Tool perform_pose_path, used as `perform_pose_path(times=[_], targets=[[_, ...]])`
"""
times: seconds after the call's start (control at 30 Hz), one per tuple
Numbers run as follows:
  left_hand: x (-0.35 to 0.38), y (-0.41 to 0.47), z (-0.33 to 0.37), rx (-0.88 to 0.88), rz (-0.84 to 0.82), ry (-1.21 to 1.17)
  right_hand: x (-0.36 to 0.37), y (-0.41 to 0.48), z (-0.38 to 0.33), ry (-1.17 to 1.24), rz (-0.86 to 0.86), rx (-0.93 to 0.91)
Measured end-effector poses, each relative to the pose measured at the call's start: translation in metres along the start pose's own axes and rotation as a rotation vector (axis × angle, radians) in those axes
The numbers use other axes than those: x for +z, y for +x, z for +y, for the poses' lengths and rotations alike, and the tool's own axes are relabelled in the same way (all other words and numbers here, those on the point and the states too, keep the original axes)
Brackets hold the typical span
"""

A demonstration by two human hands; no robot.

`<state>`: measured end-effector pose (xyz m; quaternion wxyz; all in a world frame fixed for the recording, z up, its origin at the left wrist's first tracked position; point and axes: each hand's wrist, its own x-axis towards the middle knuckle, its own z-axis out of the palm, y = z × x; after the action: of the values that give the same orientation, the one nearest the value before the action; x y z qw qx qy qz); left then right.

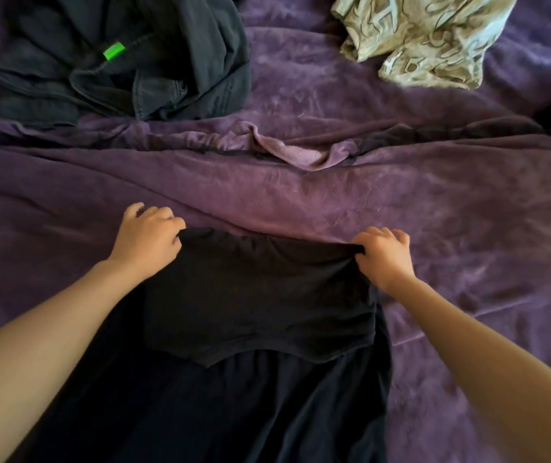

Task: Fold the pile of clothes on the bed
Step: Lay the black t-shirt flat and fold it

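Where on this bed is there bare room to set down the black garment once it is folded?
Free: the purple plush blanket strip between the black garment and the rumpled fold, and the stretch right of the right hand. Crowded: far corners, with the dark grey clothes heap left and beige patterned cloth right.

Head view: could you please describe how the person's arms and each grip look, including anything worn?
The left forearm and right forearm are bare to the frame's edge, no sleeve in view. The left grip and right grip are bare hands: no glove, ring, watch or bracelet shows.
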<state>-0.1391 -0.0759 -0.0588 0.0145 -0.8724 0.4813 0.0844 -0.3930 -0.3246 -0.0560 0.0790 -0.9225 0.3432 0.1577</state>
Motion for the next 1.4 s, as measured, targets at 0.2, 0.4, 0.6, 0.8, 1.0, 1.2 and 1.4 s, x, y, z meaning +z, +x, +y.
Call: perform_pose_path(times=[0.2, 0.4, 0.6, 0.8, 1.0, 1.2, 1.4], targets=[[-0.053, 0.007, -0.02, 0.08, 0.354, -0.098, -0.049, 0.001, -0.006, 0.131, 0.324, 0.01], [-0.063, -0.048, -0.023, 0.129, 0.587, -0.106, -0.049, -0.046, -0.009, 0.191, 0.666, -0.127], [-0.017, -0.176, 0.0, 0.211, 0.466, -0.167, 0.017, -0.16, 0.001, 0.205, 0.517, -0.412], [0.015, -0.269, 0.01, 0.291, 0.377, -0.152, 0.061, -0.251, -0.004, 0.172, 0.44, -0.5], [0.049, -0.295, 0.011, 0.21, 0.144, -0.015, 0.103, -0.269, -0.021, -0.059, 0.017, -0.509], [0.033, -0.258, 0.018, 0.114, 0.128, -0.079, 0.079, -0.222, -0.03, -0.027, 0.154, -0.343], [0.026, -0.219, 0.028, -0.443, -0.131, -0.17, 0.068, -0.189, -0.037, -0.037, 0.057, -0.06]])
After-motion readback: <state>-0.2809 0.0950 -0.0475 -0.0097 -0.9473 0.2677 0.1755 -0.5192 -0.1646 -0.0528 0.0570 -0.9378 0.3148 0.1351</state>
